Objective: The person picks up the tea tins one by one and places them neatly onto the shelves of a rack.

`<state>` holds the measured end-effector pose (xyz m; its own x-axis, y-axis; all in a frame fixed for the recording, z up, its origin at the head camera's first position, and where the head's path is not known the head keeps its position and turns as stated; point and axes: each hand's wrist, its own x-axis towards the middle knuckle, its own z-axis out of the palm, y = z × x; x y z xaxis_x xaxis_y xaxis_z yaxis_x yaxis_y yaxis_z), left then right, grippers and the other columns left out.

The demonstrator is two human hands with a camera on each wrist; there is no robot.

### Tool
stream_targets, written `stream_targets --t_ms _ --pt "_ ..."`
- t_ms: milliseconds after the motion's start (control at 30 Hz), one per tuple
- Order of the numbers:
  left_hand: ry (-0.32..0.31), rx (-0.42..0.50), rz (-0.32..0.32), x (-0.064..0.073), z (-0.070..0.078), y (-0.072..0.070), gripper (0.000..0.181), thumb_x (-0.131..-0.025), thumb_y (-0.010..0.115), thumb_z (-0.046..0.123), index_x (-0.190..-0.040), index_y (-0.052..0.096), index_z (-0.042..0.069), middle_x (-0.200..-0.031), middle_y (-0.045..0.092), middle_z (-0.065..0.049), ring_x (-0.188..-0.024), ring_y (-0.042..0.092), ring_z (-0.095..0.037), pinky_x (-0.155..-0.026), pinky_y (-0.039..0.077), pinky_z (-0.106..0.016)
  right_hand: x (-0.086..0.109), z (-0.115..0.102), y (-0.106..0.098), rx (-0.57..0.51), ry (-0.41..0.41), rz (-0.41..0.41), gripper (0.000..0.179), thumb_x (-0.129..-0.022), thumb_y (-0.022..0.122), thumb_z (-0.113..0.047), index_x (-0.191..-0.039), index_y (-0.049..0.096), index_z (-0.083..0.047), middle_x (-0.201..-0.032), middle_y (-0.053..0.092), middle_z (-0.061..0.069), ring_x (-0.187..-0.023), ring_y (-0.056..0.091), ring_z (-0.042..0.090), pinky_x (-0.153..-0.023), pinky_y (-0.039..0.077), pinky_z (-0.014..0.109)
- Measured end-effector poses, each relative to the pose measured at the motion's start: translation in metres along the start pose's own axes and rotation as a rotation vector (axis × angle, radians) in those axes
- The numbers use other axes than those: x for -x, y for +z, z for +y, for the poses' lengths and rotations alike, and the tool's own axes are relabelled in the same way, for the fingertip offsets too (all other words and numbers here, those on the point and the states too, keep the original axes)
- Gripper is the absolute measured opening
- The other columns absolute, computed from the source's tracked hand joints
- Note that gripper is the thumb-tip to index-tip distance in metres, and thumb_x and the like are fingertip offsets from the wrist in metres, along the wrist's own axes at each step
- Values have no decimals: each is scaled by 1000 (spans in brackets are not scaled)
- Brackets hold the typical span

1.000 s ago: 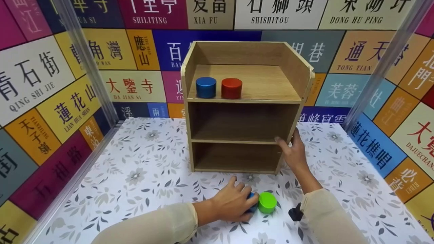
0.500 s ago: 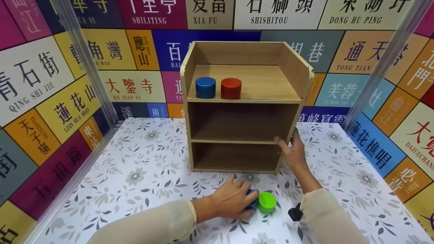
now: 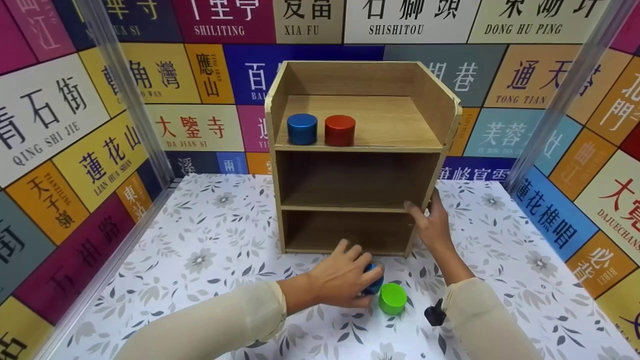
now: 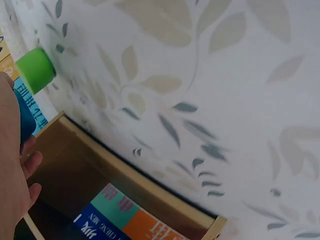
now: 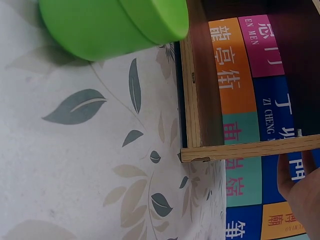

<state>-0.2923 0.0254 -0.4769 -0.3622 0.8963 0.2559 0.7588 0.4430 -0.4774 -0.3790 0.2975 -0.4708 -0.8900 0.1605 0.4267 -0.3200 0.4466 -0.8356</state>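
Note:
My left hand [image 3: 340, 280] pinches a blue cylinder [image 3: 376, 281] between thumb and fingers, just in front of the wooden shelf's bottom. In the left wrist view the blue cylinder [image 4: 26, 117] is partly hidden by the hand. A bright green cylinder [image 3: 393, 299] stands on the table right beside it. My right hand [image 3: 434, 227] grips the right side panel of the wooden shelf [image 3: 350, 149], thumb at the front edge and fingers behind. Another blue cylinder [image 3: 302, 129] and a red cylinder [image 3: 340, 130] stand on the shelf's top level, at its front left.
A white tablecloth [image 3: 200, 260] with a leaf pattern covers the table. Walls of colourful sign panels [image 3: 195, 127] enclose the back and both sides. A small black object [image 3: 435, 313] shows by the right sleeve. The green cylinder [image 5: 115, 22] looms large in the right wrist view.
My left hand has moved a little forward toward the shelf with the blue cylinder, away from the green one. The right hand stays on the side panel.

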Motion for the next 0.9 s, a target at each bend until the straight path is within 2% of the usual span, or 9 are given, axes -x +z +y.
stream_targets --t_ms 233,500,733,900 --pt "-12 -47 50 -4 -6 -9 61 -92 45 69 -136 48 27 -109 58 -1 -96 54 -24 -88 47 -50 -1 1 2 -12 -8 12 64 -95 67 -35 -150 41 -15 -143 55 19 -135 51 34 -113 37 49" --pt "12 -96 163 -11 -11 -15 58 -91 44 68 -129 53 25 -103 61 0 -92 56 -24 -83 47 -49 -1 1 3 -30 -10 -8 68 -95 66 -35 -154 36 -17 -148 51 18 -137 49 34 -112 37 50" --pt "9 -119 178 -18 -20 -29 59 -94 37 67 -134 52 26 -105 61 0 -93 56 -24 -84 48 -48 -2 0 4 -41 -23 10 63 -95 68 -32 -150 43 -16 -144 54 17 -134 51 32 -109 40 47" --pt "4 -123 189 -24 -26 -43 58 -95 37 65 -136 51 26 -106 62 -1 -94 56 -25 -86 48 -48 -1 -1 1 -13 -13 1 64 -96 67 -36 -151 40 -16 -146 53 16 -135 51 32 -111 39 48"
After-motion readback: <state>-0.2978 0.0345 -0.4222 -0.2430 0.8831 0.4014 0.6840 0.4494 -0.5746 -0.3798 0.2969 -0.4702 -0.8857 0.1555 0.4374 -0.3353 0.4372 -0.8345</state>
